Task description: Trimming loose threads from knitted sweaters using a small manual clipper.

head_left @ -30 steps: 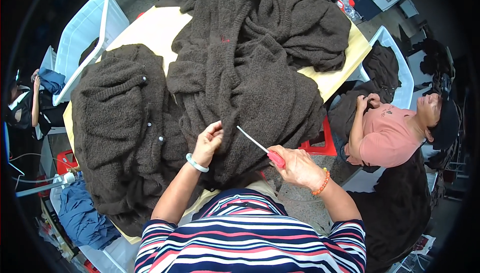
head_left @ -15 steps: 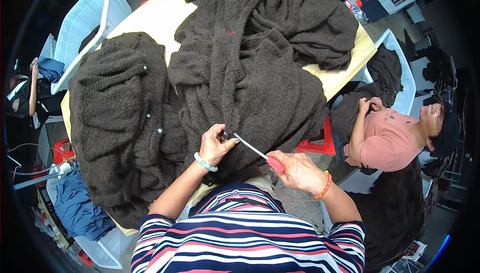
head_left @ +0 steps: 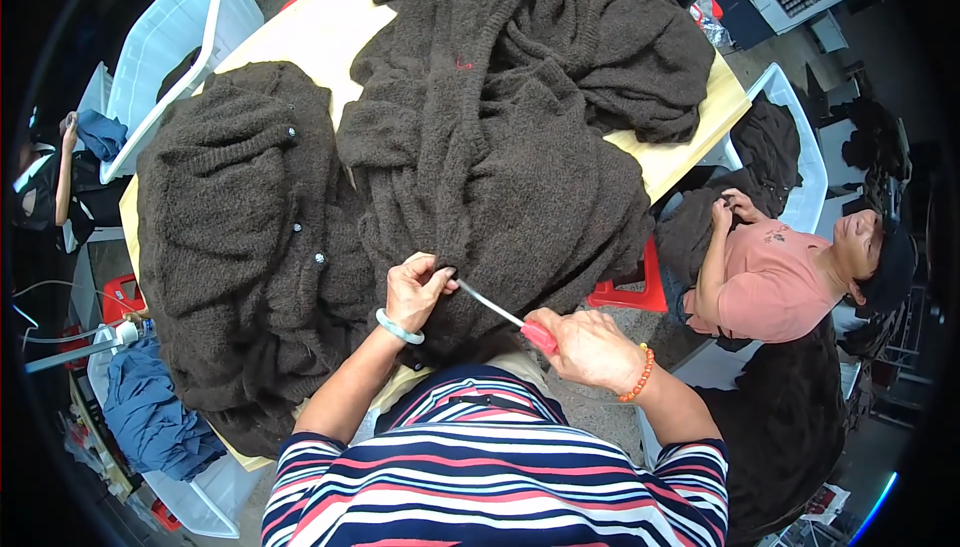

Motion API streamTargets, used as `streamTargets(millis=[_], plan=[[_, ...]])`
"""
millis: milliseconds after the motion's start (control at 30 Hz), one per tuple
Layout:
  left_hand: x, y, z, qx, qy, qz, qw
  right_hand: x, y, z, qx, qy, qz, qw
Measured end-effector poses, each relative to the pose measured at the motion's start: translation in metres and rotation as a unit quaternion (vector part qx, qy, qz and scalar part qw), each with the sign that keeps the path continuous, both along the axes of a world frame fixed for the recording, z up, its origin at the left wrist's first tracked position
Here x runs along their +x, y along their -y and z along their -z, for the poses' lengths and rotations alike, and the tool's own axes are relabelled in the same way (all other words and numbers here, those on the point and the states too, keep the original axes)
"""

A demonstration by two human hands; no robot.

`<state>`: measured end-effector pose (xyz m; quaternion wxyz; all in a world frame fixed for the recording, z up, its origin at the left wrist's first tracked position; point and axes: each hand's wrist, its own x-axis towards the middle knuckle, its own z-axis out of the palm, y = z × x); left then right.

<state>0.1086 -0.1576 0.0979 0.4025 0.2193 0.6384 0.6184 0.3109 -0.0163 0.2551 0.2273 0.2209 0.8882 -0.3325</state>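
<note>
A dark brown knit garment lies heaped over the table in front of me. At its near edge my left hand pinches a bit of the knit, thumb and fingers pressed together. My right hand is wrapped round the red handle of a screwdriver-like tool with a thin metal shaft. The shaft slants up to the left, its tip reaching my left fingertips at the knit. What exactly the tip touches is too small to tell. Another brown knit garment with several shiny buttons lies to the left.
Pale yellow table shows between the garments. White plastic bins stand around it, one with blue cloth beside it. At the right a person in a pink top sits handling dark cloth, near a red stool.
My right hand and the tool have shifted slightly left and down, bringing the tip against my left fingertips. My left hand has moved a little left. The seated person's hands have shifted.
</note>
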Motion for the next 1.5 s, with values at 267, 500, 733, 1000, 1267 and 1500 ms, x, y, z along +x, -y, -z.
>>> streamTargets(millis=[267,500,733,1000,1267,1500], plan=[[0.0,0.003,-0.002,-0.026,0.023,0.009,0.999,-0.005,0.0,0.009,-0.021,-0.009,-0.027,0.999],[0.002,0.001,0.0,0.003,-0.2,0.018,0.98,-0.01,0.001,0.002,-0.005,-0.035,-0.021,0.999],[0.001,0.001,-0.003,-0.028,-0.127,0.012,0.991,0.0,0.002,0.009,-0.021,-0.048,-0.064,0.997],[-0.016,0.011,0.011,0.003,0.065,-0.045,0.997,0.008,-0.006,0.013,-0.045,-0.076,0.017,0.996],[-0.006,0.011,0.009,0.001,0.053,-0.038,0.998,-0.004,-0.005,0.008,0.006,0.0,-0.005,1.0],[-0.023,0.02,0.01,-0.052,0.092,0.019,0.994,-0.003,-0.014,0.012,-0.04,-0.062,-0.01,0.997]])
